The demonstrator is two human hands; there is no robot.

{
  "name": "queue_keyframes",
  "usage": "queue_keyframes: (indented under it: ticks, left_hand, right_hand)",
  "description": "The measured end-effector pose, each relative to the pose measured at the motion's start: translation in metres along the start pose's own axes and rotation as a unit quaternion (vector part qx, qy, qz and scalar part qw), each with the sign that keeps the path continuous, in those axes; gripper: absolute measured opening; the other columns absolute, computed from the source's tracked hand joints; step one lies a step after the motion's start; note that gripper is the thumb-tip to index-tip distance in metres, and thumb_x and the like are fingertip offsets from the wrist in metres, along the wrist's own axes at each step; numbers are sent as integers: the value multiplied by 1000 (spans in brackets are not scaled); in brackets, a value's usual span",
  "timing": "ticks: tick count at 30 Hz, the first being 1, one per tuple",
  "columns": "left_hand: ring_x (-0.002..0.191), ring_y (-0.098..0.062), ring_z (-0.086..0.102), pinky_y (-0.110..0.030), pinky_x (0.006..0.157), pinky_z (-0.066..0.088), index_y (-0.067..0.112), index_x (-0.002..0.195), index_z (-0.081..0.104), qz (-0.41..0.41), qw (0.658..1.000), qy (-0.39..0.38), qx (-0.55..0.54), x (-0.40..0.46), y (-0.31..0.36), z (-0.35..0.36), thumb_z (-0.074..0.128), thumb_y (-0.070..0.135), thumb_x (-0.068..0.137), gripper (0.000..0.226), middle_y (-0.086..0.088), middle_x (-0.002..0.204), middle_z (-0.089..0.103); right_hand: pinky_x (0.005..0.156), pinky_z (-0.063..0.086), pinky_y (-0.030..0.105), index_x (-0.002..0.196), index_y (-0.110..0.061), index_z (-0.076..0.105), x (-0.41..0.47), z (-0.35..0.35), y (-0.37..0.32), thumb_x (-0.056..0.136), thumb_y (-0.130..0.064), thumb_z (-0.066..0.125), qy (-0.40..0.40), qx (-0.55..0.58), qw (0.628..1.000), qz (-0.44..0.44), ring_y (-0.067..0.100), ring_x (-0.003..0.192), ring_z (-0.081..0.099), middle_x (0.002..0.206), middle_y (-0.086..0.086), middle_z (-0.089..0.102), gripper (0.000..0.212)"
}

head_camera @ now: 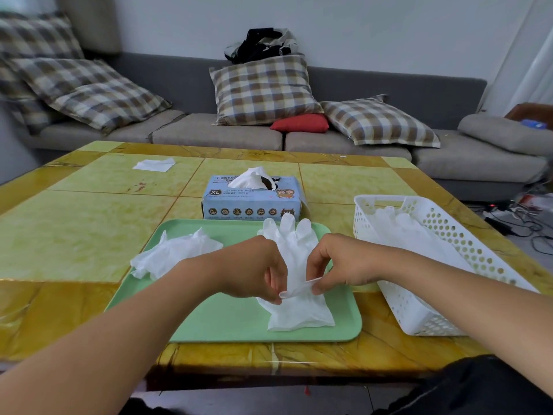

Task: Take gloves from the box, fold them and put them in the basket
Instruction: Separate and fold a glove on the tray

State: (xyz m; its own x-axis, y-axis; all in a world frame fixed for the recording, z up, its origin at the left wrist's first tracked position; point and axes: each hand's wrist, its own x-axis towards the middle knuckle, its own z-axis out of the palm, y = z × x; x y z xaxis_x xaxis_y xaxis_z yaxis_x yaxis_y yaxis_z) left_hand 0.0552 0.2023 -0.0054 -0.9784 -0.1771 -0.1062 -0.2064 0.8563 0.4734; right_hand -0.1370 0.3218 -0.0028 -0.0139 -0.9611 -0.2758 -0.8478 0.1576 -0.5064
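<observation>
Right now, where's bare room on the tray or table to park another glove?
Free: the tray's near-left corner, between the crumpled glove and the flat glove that both hands pinch; also the table left of the tray. Crowded: tray right half, and the strip between box and basket.

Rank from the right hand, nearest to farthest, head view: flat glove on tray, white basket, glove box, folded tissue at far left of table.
1. Flat glove: pinched by the right hand, on the tray.
2. White basket: just right of it.
3. Glove box: beyond the tray, centre.
4. Folded tissue: far left.
</observation>
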Motion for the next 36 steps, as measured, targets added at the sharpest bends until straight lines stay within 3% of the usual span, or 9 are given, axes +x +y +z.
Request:
queue_keyframes:
  ticks: [9,14,20,23,26,28,31,34,36]
  left_hand:
    - [80,-6,69,-35,84,58,20,84,77,-13,995,-94,34,-2,2,9,82,27,81,9,8,81,75]
    - [82,-4,68,-30,84,57,22,87,76,-19,992,-111,53,-2,5,11,79,28,84,8,8,84,74]
    - [91,-5,65,-32,91,55,27,94,72,-20,989,-130,71,-4,8,9,79,33,82,16,10,96,71]
    - [107,-9,52,-31,98,47,36,111,52,-57,991,-103,62,-10,11,-9,90,51,65,62,14,114,52]
    - [115,-8,52,-31,102,45,34,126,45,-57,997,27,-44,-17,11,-30,94,54,54,90,17,126,51]
    - [111,-8,64,-34,100,50,27,122,60,0,966,149,-211,-14,12,-33,92,44,65,68,15,119,67]
    - [87,-18,69,-34,80,53,8,101,69,15,844,255,-471,-7,24,-37,76,28,83,27,-5,100,75]
    - [80,-25,67,-39,77,54,6,104,68,-13,763,300,-573,-2,35,-42,72,26,90,25,-15,97,72]
    - [76,-24,68,-36,71,59,8,104,67,-29,731,328,-597,-3,39,-43,69,23,94,18,-14,95,71]
  right_hand:
    - [79,56,32,87,-17,77,-1,2,-12,77,-26,88,-84,-30,996,-4,8,77,66,83,-4,74,17]
    - [77,56,26,98,-19,75,-5,10,-23,72,-37,90,-122,-91,988,4,8,86,67,91,-8,72,35]
    - [65,50,29,81,-18,63,-1,26,-33,83,-18,75,-95,-201,975,-29,13,71,58,74,-7,59,12]
    - [65,46,26,73,-20,62,-1,12,-33,81,-16,73,-45,-101,993,-42,8,64,53,70,-7,61,14]
    - [65,41,29,75,-8,64,-5,-16,-35,71,-17,66,83,206,974,-45,14,66,50,70,5,55,10]
    - [63,38,31,83,-4,58,-10,-32,-39,63,-17,62,97,405,908,-43,17,66,47,75,11,48,24]
    - [87,43,39,116,0,59,-13,-43,-44,72,-20,58,58,565,821,-54,33,97,50,109,20,54,49]
    - [117,35,44,139,1,56,-17,-42,-52,91,-36,52,37,652,755,-65,40,133,50,145,21,54,61]
    - [114,41,44,142,-7,56,-21,-36,-56,93,-53,49,15,655,751,-82,34,135,52,142,17,58,68]
